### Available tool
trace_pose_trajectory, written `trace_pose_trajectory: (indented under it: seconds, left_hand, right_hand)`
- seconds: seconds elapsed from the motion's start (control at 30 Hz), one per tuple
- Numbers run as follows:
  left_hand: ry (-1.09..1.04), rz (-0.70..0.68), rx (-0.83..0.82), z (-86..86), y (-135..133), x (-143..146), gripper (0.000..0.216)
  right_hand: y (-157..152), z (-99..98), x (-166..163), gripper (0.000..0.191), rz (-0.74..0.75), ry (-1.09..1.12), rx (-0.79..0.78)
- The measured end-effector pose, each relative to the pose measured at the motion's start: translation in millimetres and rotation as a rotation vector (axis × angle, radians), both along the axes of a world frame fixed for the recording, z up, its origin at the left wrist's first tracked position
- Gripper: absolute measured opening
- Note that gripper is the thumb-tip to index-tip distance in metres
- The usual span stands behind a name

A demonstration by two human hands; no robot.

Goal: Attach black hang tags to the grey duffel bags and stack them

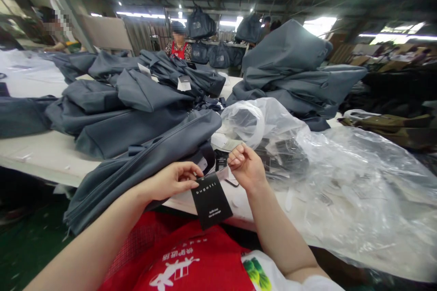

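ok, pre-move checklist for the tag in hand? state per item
1. Grip of left hand on black tag: ok, thumb and finger pinch its upper left corner.
2. Grip of right hand: cannot tell, its fingers curl at the tag's upper right corner and the contact is hidden.
3. Printed side up: ok, the print faces the camera.
4. String or loop on the tag: cannot tell, none is visible.
5. Nearest grey bag: ok, it lies on the table beside the left hand.
6. Clear plastic bag: ok, it lies open right of the hands, with dark tag-like pieces inside.
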State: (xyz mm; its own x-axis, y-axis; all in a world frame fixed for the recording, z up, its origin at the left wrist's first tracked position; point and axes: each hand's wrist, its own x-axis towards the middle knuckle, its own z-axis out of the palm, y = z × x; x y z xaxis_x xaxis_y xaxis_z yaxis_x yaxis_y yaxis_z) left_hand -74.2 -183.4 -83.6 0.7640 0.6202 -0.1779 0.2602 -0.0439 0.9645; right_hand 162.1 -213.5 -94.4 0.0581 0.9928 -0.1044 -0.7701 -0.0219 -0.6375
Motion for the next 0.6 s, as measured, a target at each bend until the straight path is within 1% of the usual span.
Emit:
trace_pose_trajectory:
  seconds: [0.1, 0.13, 0.2, 0.23, 0.3, 0.37, 0.43, 0.5, 0.6]
  left_hand:
    - [0.067, -0.047, 0.116, 7.1, -0.5, -8.8, 0.025]
    - [0.071, -0.043, 0.172, 7.2, -1.5, -9.6, 0.024]
    - [0.02, 0.009, 0.259, 4.5, -3.9, -9.0, 0.028]
    - [-0.025, 0.046, 0.284, 2.4, -5.0, -8.4, 0.034]
    - [-0.113, 0.096, 0.318, -1.4, -6.2, -7.6, 0.054]
    - [-0.155, 0.087, 0.358, -3.2, -6.1, -7.7, 0.076]
    - [-0.176, 0.071, 0.384, -3.2, -5.4, -7.7, 0.09]
    - [-0.188, 0.074, 0.381, -3.0, -5.1, -6.8, 0.086]
    - [-0.145, 0.086, 0.386, -4.9, -6.0, -5.1, 0.065]
  right_hand:
    - [5.2, 8.8, -14.1, 0.017, 0.041, -0.054, 0.039]
    - [6.4, 11.4, -20.8, 0.017, 0.059, -0.07, 0.056]
    - [8.2, 16.4, -36.2, 0.018, 0.087, -0.105, 0.101]
    - [8.8, 18.6, -44.0, 0.019, 0.102, -0.127, 0.12]
    - [9.5, 22.8, -57.9, 0.021, 0.13, -0.164, 0.141]
    - [10.0, 26.6, -68.2, 0.021, 0.143, -0.177, 0.152]
    - [10.4, 30.1, -74.7, 0.021, 0.141, -0.171, 0.172]
    - [10.7, 33.3, -78.6, 0.022, 0.137, -0.175, 0.205]
    - [9.5, 36.6, -80.2, 0.023, 0.139, -0.223, 0.231]
